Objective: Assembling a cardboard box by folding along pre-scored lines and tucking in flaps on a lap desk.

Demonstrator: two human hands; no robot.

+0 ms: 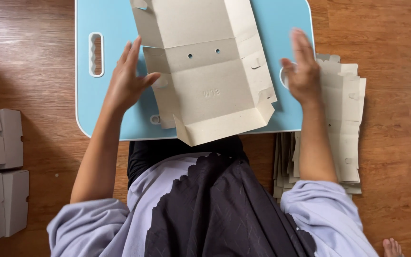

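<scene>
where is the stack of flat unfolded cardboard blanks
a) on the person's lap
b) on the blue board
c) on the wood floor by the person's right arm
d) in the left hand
c: the stack of flat blanks lies on the wood floor, beside the blue board, under the right hand.

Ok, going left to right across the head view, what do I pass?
Folded grey cardboard boxes on the wooden floor → white handle slot in the light-blue board → left hand → flat grey cardboard box blank with two small holes → right hand → stack of flat grey cardboard blanks.
</scene>
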